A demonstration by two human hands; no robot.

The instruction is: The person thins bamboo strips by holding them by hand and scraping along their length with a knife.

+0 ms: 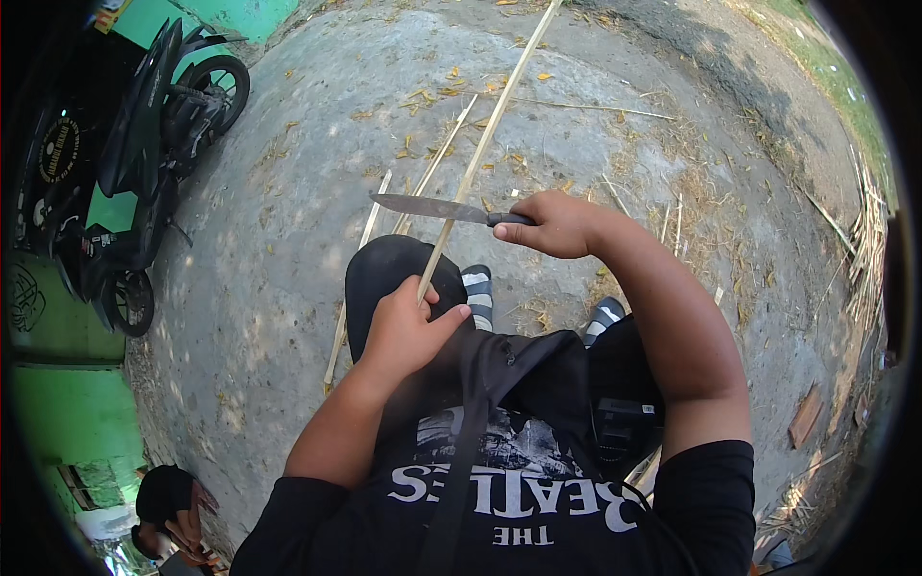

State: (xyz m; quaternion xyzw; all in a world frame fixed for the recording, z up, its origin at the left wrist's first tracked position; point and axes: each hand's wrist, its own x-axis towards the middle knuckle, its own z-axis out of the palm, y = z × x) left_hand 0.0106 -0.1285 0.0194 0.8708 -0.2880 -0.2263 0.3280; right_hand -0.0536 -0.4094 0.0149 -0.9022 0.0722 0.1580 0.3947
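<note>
A long, pale strip that looks like split bamboo (492,120) runs from my lap up and away toward the top of the view. My left hand (410,326) is closed around its near end, above my left knee. In my right hand (554,225) is a knife (432,206) with a long, dark-stained blade and a black handle. The blade points left and lies across the strip, a little beyond my left hand. Whether its edge bites into the strip, I cannot tell.
More strips (437,158) lie on the grey ground beyond my knees, among dry leaves and shavings. A heap of thin strips (869,235) is at the far right, with a brown block (806,417) nearer. A motorcycle (144,144) stands at left; another person (173,509) is at lower left.
</note>
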